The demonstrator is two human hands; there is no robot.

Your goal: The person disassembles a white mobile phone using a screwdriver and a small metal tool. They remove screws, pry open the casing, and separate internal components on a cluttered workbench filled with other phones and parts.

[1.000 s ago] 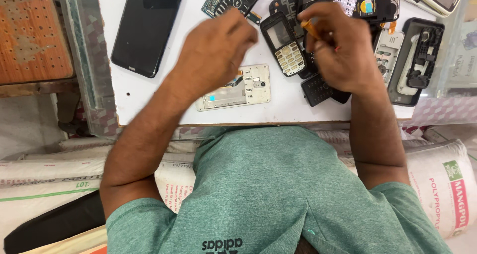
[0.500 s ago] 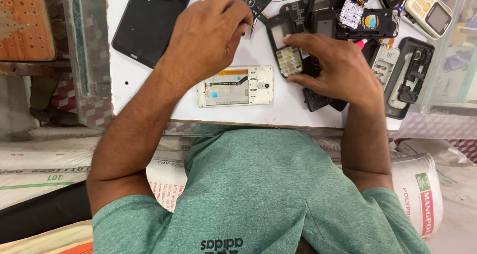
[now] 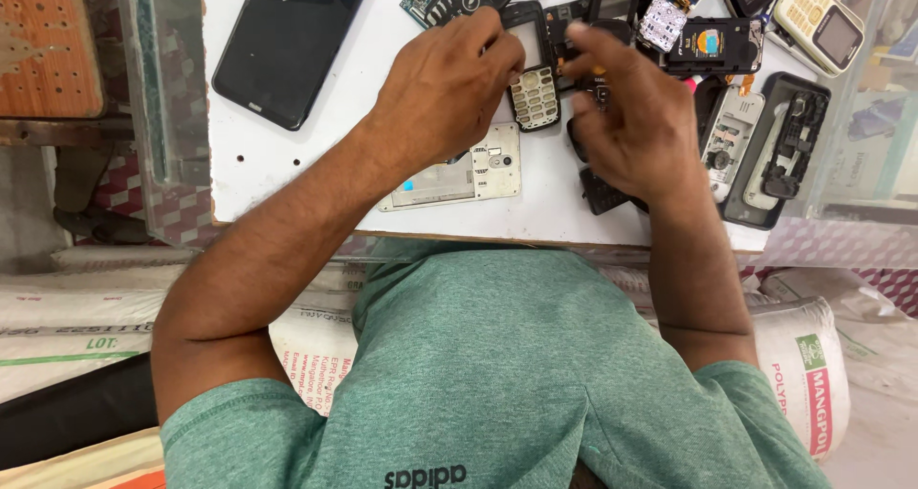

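Seen from above, both hands at work over a white table (image 3: 287, 178) strewn with phone parts. Left hand (image 3: 445, 92) curled down over the top end of a small keypad phone (image 3: 534, 92), fingertips (image 3: 507, 44) pinching its upper edge by the screen opening; gripping the phone, though how tightly cannot be told, the thumb being hidden. Right hand (image 3: 631, 116) just to the right of the same phone, fingers (image 3: 598, 54) half bent and pinched on a thin orange-handled tool (image 3: 597, 71), only a sliver of which shows between them; whether its tip meets the phone cannot be told. Phone lying flat, long axis running away from the body toward the far side of the table, keypad end nearer, screen end farther and under the left fingertips. So: phone directly beneath the left grip, and to the left of the right hand, almost touching it; left hand the nearer of the two, already on it. Below the left wrist, a pale metal phone frame (image 3: 459, 173) lying crosswise, apart from the phone. Farther left, a black smartphone (image 3: 287, 44), tilted, well apart. To the right, black back covers (image 3: 784, 145) and a cream keypad handset (image 3: 818, 21) near the table corner.
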